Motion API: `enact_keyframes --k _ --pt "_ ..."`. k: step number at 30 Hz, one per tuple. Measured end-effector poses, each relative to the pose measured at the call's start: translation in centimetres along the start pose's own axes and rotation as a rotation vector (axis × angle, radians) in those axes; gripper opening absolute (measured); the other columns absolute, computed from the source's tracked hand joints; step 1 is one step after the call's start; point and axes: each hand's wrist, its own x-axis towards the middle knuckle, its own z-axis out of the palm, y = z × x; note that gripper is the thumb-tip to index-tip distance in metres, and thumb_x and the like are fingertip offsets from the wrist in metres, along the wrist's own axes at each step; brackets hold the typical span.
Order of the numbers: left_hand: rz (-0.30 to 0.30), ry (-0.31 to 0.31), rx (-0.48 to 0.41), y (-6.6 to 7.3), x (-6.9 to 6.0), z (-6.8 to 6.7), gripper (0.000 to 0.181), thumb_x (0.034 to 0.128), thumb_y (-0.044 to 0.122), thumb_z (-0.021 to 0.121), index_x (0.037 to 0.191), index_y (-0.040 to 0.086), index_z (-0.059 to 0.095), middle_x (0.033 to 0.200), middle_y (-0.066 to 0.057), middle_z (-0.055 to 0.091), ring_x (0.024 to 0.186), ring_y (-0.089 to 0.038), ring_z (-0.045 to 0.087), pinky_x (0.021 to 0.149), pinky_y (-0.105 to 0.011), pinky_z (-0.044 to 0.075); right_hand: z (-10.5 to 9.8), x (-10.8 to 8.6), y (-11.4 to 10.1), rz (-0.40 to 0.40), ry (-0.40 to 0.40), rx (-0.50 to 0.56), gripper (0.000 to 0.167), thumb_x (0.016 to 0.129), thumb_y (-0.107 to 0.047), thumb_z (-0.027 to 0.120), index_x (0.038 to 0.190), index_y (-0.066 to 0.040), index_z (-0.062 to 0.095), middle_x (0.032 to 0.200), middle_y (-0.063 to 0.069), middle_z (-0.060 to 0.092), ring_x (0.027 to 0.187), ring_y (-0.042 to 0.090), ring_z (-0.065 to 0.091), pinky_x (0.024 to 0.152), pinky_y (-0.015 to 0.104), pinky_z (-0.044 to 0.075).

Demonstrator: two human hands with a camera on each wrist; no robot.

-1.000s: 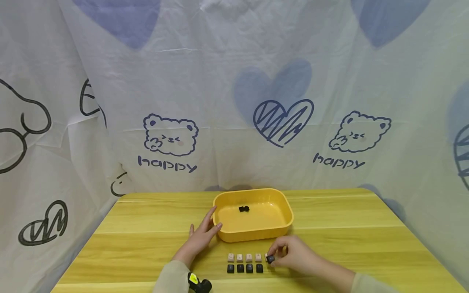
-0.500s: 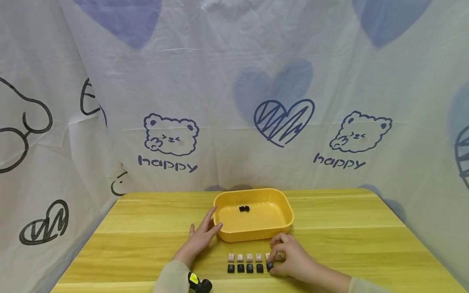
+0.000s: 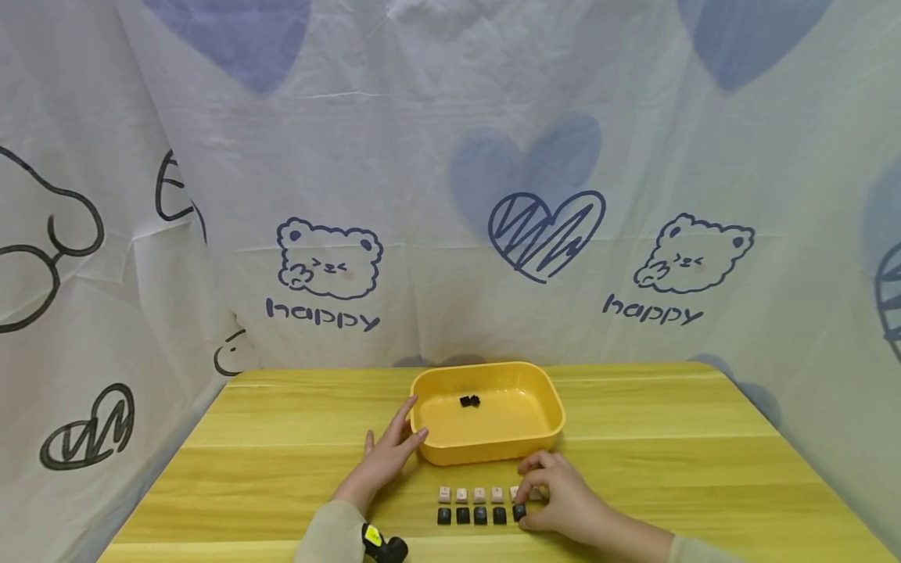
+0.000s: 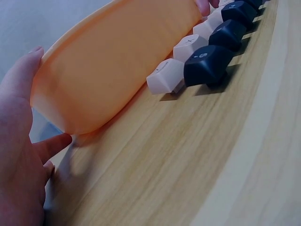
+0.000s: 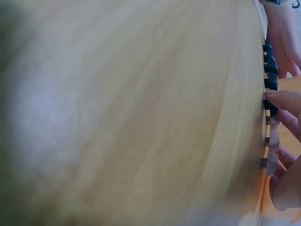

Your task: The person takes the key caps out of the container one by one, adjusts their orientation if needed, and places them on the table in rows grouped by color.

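Observation:
A yellow plastic bin (image 3: 486, 452) stands on the table, two small black pieces (image 3: 469, 401) lying inside it. My left hand (image 3: 383, 463) rests against the bin's left side, fingers extended, thumb near the front corner. In front of the bin runs a row of white keycaps (image 3: 479, 495), and nearer to me a row of black keycaps (image 3: 480, 515). With thumb and finger, my right hand (image 3: 566, 500) pinches the rightmost black keycap (image 3: 519, 511), which stands in line with its row. That hand partly covers the right end of the white row.
The wooden table (image 3: 676, 438) reaches back to a white printed curtain (image 3: 436, 305), which also hangs at both sides. A black device with a yellow label (image 3: 383, 545) is at my left wrist.
My right hand has brought the black keycap down and toward me, from over the white row to the right end of the black row. The left hand and bin stayed put.

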Motion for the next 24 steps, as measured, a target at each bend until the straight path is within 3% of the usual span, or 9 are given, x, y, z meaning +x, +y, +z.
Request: enact_keyframes --k 6,14,20,24 --pt "-0.001 0.002 0.006 0.0 0.0 -0.2 0.065 0.1015 0.036 0.051 0.157 0.022 0.021 0.146 -0.021 0.044 0.136 -0.037 0.038 0.108 -0.063 -0.018 -0.2 0.1 -0.2 -0.002 -0.019 0.028 0.025 0.065 -0.023 0.088 0.079 -0.031 0.069 0.118 0.000 0.055 0.113 0.029 0.044 0.094 0.056 0.036" --pt "0.004 0.002 0.004 0.0 0.1 -0.4 0.065 0.1014 0.037 0.052 0.157 0.021 0.021 0.146 -0.022 0.044 0.136 -0.037 0.039 0.108 -0.062 -0.019 -1.4 0.8 -0.4 -0.008 -0.060 0.186 0.017 0.075 -0.020 0.084 0.085 -0.020 0.071 0.123 0.009 0.054 0.117 0.035 0.046 0.092 0.056 0.043" --pt "0.013 -0.003 0.002 0.1 0.0 -0.4 0.065 0.1015 0.036 0.052 0.157 0.021 0.021 0.144 -0.023 0.046 0.135 -0.038 0.040 0.107 -0.063 -0.019 -2.6 1.5 -1.3 -0.046 -0.023 0.233 0.016 0.077 -0.014 0.082 0.089 -0.014 0.072 0.120 0.010 0.056 0.115 0.031 0.049 0.096 0.053 0.042" --pt "0.019 -0.009 0.005 0.2 0.0 -0.2 0.065 0.1017 0.035 0.051 0.157 0.020 0.020 0.143 -0.024 0.047 0.134 -0.038 0.040 0.107 -0.064 -0.018 -3.4 2.5 -2.0 -0.044 0.021 0.239 0.016 0.078 -0.013 0.082 0.092 -0.014 0.073 0.114 0.010 0.058 0.108 0.026 0.052 0.088 0.046 0.046"
